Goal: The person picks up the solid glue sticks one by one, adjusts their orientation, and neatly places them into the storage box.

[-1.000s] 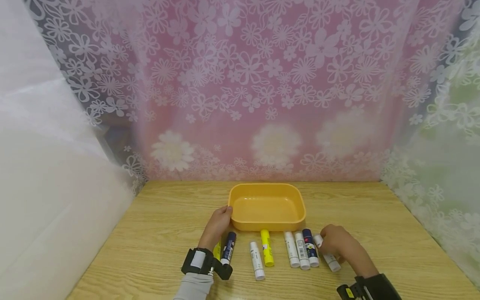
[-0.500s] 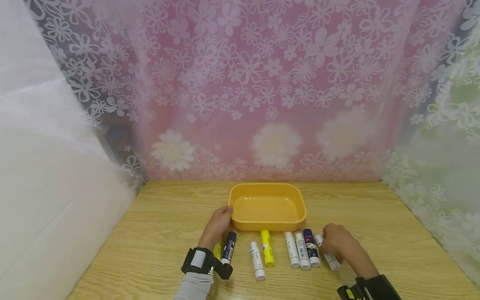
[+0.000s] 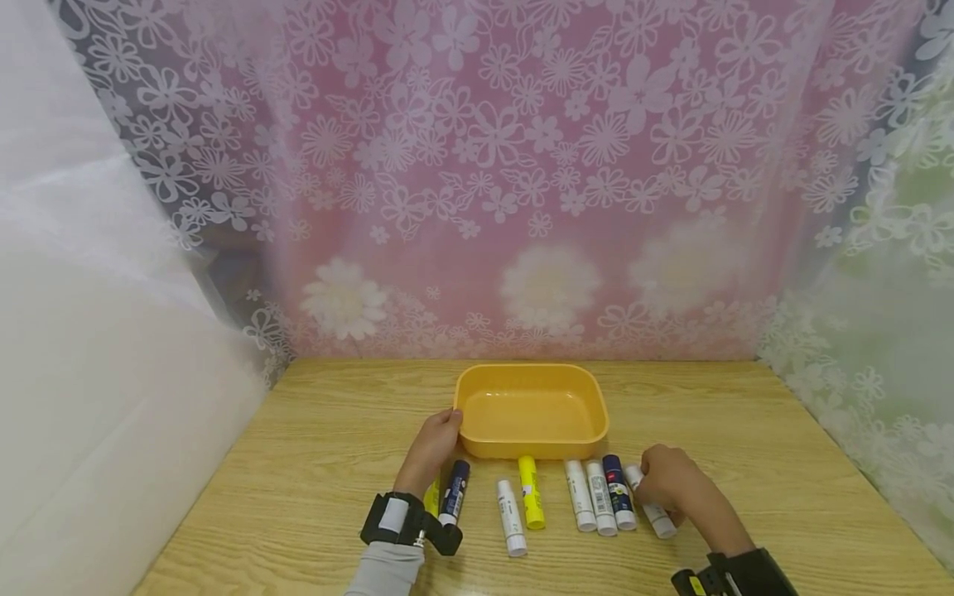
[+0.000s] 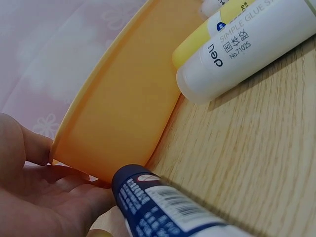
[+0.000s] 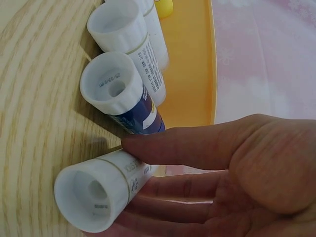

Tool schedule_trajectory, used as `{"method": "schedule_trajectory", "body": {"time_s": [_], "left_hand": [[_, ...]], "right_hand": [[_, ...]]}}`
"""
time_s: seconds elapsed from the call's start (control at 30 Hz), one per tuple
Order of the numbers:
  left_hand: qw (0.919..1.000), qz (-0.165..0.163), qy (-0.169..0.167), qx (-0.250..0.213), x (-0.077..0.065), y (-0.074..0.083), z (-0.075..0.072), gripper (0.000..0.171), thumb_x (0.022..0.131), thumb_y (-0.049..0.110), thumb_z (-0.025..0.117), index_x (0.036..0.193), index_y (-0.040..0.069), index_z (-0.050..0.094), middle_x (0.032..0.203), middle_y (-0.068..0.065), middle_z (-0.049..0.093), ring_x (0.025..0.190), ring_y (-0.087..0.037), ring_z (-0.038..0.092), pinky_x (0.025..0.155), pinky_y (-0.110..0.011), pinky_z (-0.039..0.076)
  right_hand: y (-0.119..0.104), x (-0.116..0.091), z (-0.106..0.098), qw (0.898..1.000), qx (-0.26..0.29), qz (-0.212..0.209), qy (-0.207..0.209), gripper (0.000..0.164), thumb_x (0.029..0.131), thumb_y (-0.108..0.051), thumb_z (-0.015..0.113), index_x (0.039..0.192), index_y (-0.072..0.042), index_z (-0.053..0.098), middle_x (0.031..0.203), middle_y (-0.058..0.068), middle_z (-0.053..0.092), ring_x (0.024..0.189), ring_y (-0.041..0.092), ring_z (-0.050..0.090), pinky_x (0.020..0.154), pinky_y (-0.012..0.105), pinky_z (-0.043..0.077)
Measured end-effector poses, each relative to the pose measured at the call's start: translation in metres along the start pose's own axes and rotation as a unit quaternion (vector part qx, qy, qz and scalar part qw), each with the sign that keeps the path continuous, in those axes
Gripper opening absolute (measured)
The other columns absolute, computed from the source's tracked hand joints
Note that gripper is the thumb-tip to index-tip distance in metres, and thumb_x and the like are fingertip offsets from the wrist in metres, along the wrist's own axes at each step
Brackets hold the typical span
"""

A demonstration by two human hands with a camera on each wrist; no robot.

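My left hand (image 3: 431, 447) grips the left side of an orange-yellow plastic tray (image 3: 532, 450), thumb at the rim and fingers beneath in the left wrist view. Nothing lies inside the tray. At the right, my right hand (image 3: 673, 478) holds a white glue stick (image 5: 94, 192) between thumb and fingers, its ridged base tilted toward the wrist camera. Beside it lie a navy glue stick (image 3: 618, 493) and two white glue sticks (image 3: 580, 497), side by side. A yellow glue stick (image 3: 532, 493) touches the tray's front, near another white glue stick (image 3: 510, 520).
By my left wrist lie a navy glue stick (image 3: 455, 492) and a yellow glue stick (image 3: 432, 498), partly hidden by the hand. Everything rests on a wood-grain table (image 3: 343, 430). A pink flowered curtain (image 3: 462, 165) hangs at its back edge, with sheets at both sides.
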State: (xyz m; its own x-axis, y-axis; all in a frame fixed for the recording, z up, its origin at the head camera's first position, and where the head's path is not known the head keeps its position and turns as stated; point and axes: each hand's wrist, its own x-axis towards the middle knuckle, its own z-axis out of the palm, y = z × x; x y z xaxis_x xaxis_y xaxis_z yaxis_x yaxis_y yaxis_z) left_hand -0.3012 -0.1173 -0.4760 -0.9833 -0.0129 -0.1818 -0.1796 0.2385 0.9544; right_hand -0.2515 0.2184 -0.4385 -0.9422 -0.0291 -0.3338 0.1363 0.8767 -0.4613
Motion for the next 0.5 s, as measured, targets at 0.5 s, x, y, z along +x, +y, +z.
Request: {"method": "schedule_trajectory", "body": {"time_s": [0.5], "left_hand": [[1.0000,-0.004,-0.002,0.002,0.0003,-0.0003,-0.0013,0.052,0.110,0.033,0.039,0.151,0.002,0.046,0.148,-0.017,0.053,0.138,-0.036,0.047,0.117,-0.063,0.030]], "right_hand": [[0.0002,-0.0016,-0.0034,1.000,0.004,0.001,0.017,0.026,0.081,-0.007,0.074,0.097,0.009,0.061,0.082,0.014,0.059,0.069,0.025,0.061,0.052,0.033,0.057]]}}
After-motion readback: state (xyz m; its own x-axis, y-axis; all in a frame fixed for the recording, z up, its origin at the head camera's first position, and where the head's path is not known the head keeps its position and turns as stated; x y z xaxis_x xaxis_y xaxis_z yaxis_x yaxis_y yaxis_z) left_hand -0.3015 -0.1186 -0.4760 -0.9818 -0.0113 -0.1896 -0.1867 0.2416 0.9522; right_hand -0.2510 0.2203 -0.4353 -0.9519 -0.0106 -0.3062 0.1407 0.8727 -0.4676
